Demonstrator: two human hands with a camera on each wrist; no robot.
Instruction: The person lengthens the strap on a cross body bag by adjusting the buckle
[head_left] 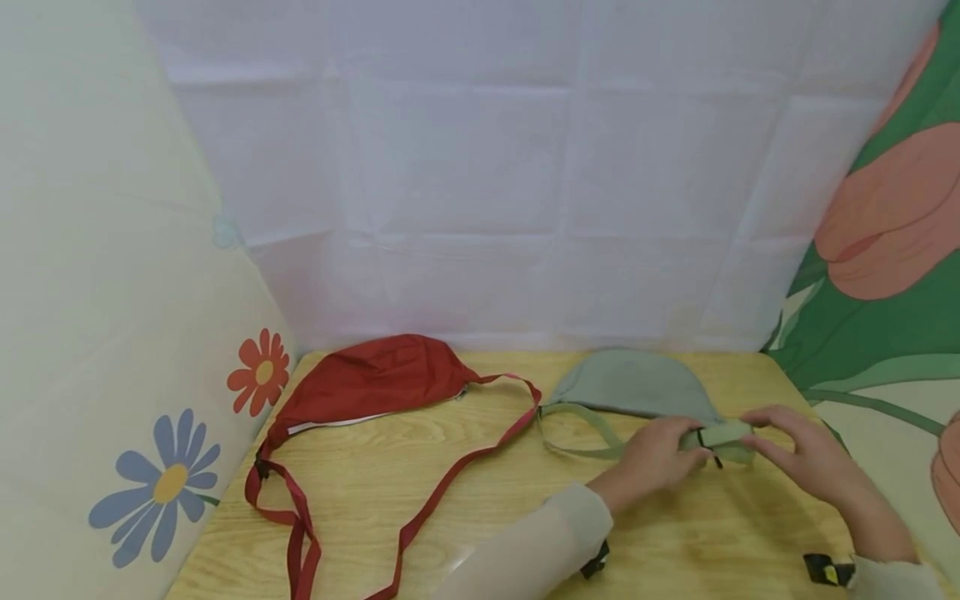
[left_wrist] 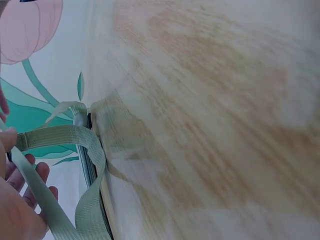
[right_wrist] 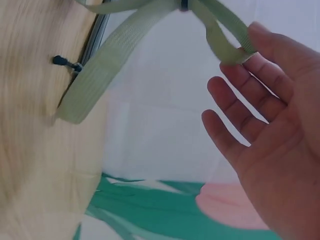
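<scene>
A grey-green waist bag (head_left: 630,383) lies on the wooden table (head_left: 555,508), right of the middle. Its light green strap (right_wrist: 95,80) is lifted off the tabletop in folds. My left hand (head_left: 656,458) pinches the strap beside a small black slider (head_left: 702,437). At the far end of the folded loop, my right hand (head_left: 806,458) holds the webbing between thumb and index finger. The other right fingers (right_wrist: 225,100) spread apart in the right wrist view. A dark zipper pull (right_wrist: 60,61) hangs from the bag's edge there.
A red waist bag (head_left: 375,379) lies at the back left, its long red strap (head_left: 442,492) looping towards the front edge. A white sheet (head_left: 480,183) hangs behind the table. Flower-printed cloths stand at the left (head_left: 90,292) and right (head_left: 885,333).
</scene>
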